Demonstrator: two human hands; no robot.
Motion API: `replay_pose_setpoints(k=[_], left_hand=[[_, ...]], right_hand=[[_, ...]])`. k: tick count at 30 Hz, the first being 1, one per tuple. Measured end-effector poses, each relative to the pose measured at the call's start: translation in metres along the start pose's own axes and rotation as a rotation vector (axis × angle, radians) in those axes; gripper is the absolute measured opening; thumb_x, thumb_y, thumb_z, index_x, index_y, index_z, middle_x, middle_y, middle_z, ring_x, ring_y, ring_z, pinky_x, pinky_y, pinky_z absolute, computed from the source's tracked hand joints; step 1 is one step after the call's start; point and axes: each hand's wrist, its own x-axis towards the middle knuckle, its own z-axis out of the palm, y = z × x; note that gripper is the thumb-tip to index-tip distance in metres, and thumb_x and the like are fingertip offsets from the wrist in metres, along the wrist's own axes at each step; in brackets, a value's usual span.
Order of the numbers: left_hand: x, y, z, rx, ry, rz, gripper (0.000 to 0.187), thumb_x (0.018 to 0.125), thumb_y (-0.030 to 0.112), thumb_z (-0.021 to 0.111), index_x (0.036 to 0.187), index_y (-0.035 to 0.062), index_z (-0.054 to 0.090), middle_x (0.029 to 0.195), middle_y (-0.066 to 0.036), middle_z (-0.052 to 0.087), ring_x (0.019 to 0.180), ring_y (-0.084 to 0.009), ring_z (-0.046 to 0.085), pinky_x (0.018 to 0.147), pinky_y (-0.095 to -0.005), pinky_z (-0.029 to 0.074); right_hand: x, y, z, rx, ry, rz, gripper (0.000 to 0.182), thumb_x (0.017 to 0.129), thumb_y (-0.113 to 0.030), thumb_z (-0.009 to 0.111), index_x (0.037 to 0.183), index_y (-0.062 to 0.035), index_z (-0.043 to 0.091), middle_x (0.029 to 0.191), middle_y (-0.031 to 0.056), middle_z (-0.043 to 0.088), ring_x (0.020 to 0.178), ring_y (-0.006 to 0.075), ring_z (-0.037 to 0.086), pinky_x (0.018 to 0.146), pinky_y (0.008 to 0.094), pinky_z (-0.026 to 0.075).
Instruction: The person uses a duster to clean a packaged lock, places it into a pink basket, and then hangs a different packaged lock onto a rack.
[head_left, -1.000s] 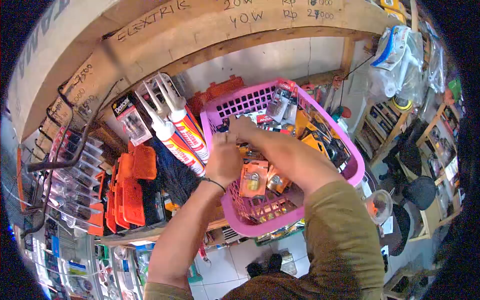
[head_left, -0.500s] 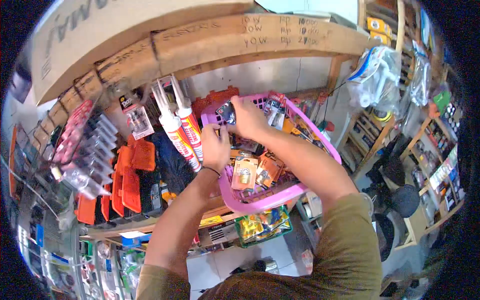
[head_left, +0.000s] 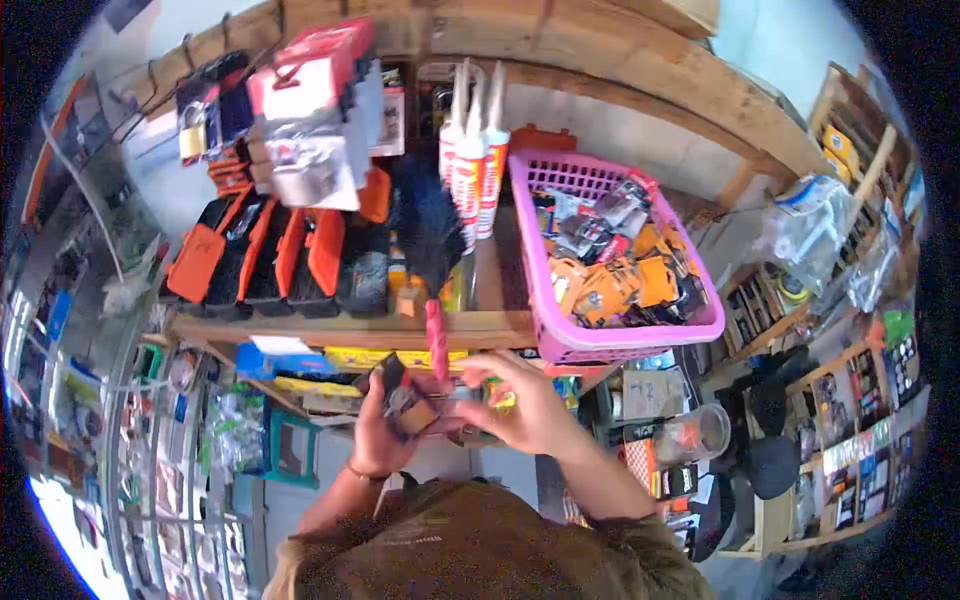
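Note:
My left hand (head_left: 376, 432) is low in front of my chest, its fingers closed around a small dark packet (head_left: 410, 404) with an orange-brown front. What is inside the packet is blurred. To its right, my right hand (head_left: 520, 408) has its fingers apart and slightly curled, with nothing visible in them. A slim pink object (head_left: 436, 340) stands out just beyond the packet, in front of the shelf edge; what it is I cannot make out. Up and to the right is the pink plastic basket (head_left: 630, 345), holding several carded packs (head_left: 610, 290) with orange backs.
On the wooden shelf (head_left: 480, 328) stand white-and-red sealant tubes (head_left: 468, 180) and orange-and-black bins (head_left: 322, 250). Blister packs (head_left: 310, 150) hang at the upper left. A clear plastic bag (head_left: 805, 225) hangs at right, and a transparent tub (head_left: 695, 432) sits below the basket.
Both hands have come out of the basket, down and towards my body, the left one with the packet. My view has swung left, so the basket appears further right.

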Motion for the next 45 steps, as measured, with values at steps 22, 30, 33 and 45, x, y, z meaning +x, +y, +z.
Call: replay_pose_setpoints(k=[22,30,33,45], left_hand=[[-0.014,-0.003,-0.076,-0.099,0.133,0.269,0.078,0.077,0.069,0.019,0.114,0.0052,0.042,0.109,-0.020,0.053,0.098,-0.0354,0.052,0.083,-0.0466,0.041],[0.021,-0.002,-0.046,-0.228,-0.070,0.234,0.084,0.075,0.070,0.025,0.129,0.0052,0.029,0.125,-0.023,0.037,0.115,-0.0412,0.036,0.097,-0.0532,0.026],[0.045,-0.003,-0.071,-0.285,-0.591,0.055,0.077,0.079,0.067,0.024,0.127,0.0074,0.033,0.127,-0.016,0.038,0.117,-0.0344,0.037,0.098,-0.0509,0.026],[0.039,0.001,-0.044,-0.157,-0.305,0.042,0.088,0.073,0.072,0.028,0.131,0.0057,0.026,0.127,-0.023,0.035,0.115,-0.0417,0.036,0.097,-0.0499,0.029]], right_hand=[[-0.136,0.109,0.059,0.309,-0.813,0.875,0.007,0.083,-0.011,0.054,0.083,-0.0040,0.055,0.074,0.0050,0.055,0.069,0.0126,0.053,0.058,0.0243,0.043],[-0.225,0.109,0.079,0.386,-0.234,1.214,0.028,0.086,-0.025,0.044,0.094,-0.0030,0.059,0.086,0.0059,0.059,0.074,0.0171,0.054,0.067,0.0303,0.042],[-0.193,0.065,0.068,0.150,-0.268,1.106,0.022,0.082,-0.025,0.051,0.090,-0.0068,0.061,0.075,0.0040,0.058,0.064,0.0162,0.051,0.059,0.0302,0.041],[-0.194,0.058,0.057,-0.157,-0.268,0.852,0.033,0.083,-0.028,0.052,0.071,0.0030,0.054,0.061,0.0154,0.053,0.053,0.0221,0.048,0.052,0.0379,0.039]])
